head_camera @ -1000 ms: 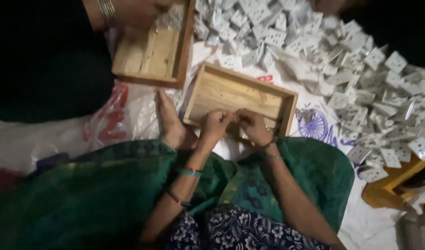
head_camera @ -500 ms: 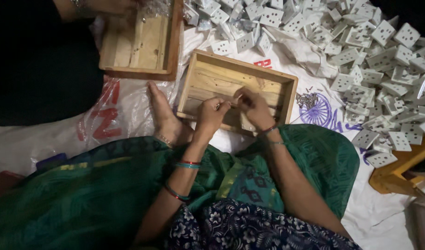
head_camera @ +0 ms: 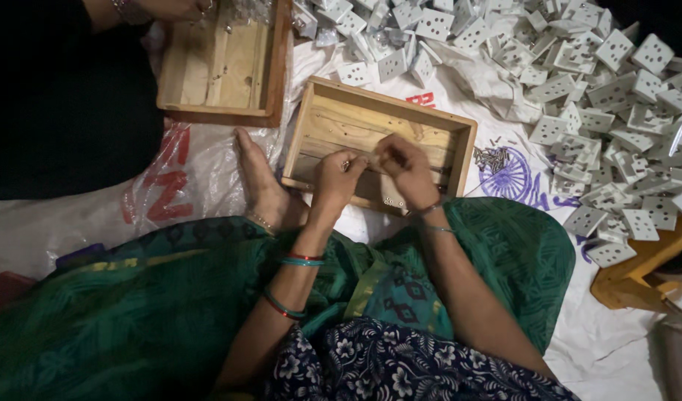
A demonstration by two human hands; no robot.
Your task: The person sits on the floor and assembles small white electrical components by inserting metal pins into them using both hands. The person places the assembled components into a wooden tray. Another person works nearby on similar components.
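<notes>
**Both my hands over the shallow wooden tray**

I sit on the floor on a white plastic sheet (head_camera: 200, 174) with red lettering and a blue wheel mark; the room around it is dark, lit only over the work. My green patterned cloth (head_camera: 118, 312) covers my lap, and my bare foot (head_camera: 260, 186) rests beside the tray.

The wooden tray (head_camera: 333, 122) lies just in front of me, rectangular, pale, with a low raised rim and slats across its floor. My left hand (head_camera: 336, 178) is curled at its near edge, fingers pinched narrowly on something small and shiny; I cannot tell just what it is. My right hand (head_camera: 405, 167) is bent over the tray's middle, fingertips drawn close together; whether they hold anything is hidden.

I count two trays: mine and a second wooden tray (head_camera: 222, 70) further left, where another person's hand (head_camera: 174, 9) reaches in. One small cluster of screws (head_camera: 492, 157) lies right of my tray. The white socket plates (head_camera: 578, 89) are heaped beyond, too many to count. One yellow wooden stool (head_camera: 638, 271) stands at the right.
</notes>
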